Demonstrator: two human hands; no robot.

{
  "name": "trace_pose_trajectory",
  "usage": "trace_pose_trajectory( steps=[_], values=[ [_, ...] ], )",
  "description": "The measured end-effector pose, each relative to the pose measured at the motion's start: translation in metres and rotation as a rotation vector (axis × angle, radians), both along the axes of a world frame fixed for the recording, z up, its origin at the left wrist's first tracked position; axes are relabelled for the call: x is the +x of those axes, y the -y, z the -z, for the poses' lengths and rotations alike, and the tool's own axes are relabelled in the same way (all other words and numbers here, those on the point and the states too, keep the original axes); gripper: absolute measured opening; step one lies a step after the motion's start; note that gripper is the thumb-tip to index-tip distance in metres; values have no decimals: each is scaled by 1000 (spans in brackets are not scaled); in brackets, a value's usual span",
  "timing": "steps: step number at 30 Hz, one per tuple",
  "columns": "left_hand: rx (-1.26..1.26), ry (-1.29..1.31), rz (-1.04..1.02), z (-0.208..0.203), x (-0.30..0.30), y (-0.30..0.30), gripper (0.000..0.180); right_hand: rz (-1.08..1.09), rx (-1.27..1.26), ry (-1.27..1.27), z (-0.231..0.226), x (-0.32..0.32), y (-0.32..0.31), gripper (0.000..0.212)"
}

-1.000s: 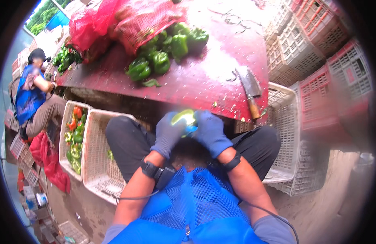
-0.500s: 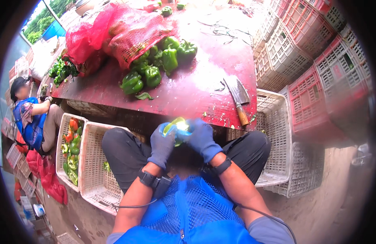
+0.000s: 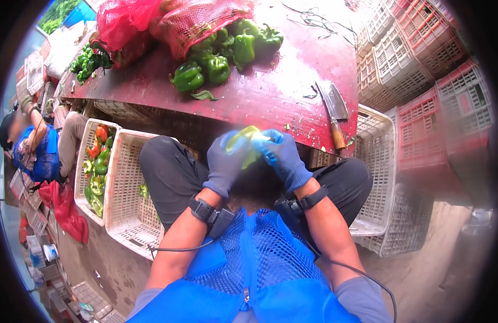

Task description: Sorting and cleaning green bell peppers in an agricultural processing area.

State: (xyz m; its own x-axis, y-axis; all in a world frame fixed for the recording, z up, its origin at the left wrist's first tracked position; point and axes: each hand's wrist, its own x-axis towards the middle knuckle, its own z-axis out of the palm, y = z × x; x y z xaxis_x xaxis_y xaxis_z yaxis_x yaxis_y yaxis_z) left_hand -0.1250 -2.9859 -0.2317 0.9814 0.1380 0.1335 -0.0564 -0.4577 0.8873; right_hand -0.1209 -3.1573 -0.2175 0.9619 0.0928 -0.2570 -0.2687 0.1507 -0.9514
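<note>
My left hand, in a blue-grey glove, is closed around an opened green bell pepper above my lap. Its pale inner side shows, and motion blurs it. My right hand, gloved with bright blue fingers, is closed at the pepper's pale right edge; whether it grips the core or the wall I cannot make out. Beyond my hands is the red table. A cleaver with a wooden handle lies at its right near corner. Whole green bell peppers spill from a red mesh sack.
At my left stand a crate of cut peppers and a white plastic crate. Another white crate is by my right knee, with stacked crates beyond. A person in a blue vest sits far left.
My view has shifted, so the table appears farther right and higher. My hands stay together on the pepper, which now shows more of its pale inside. The other person's arm has risen.
</note>
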Motion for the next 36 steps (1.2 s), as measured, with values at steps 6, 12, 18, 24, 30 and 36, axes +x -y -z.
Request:
trace_pose_trajectory(
  steps=[6,12,18,24,30,36],
  values=[
    [63,49,19,-7,0,-5,30,-290,-220,202,-17,2,13,24],
    [159,132,100,-20,-4,-5,29,-361,-365,-90,-63,2,28,28],
    [238,287,103,-45,-10,5,27,-377,-1392,245,-95,-5,37,35],
    [-232,124,0,-70,3,-51,28,42,-1394,138,-115,-3,132,42],
    [-299,237,-279,-135,-17,-174,31,201,-1731,-19,-109,-26,256,37],
    [-140,-33,-403,-31,-63,-331,27,29,-1858,-218,-92,-56,311,43]
  ],
)
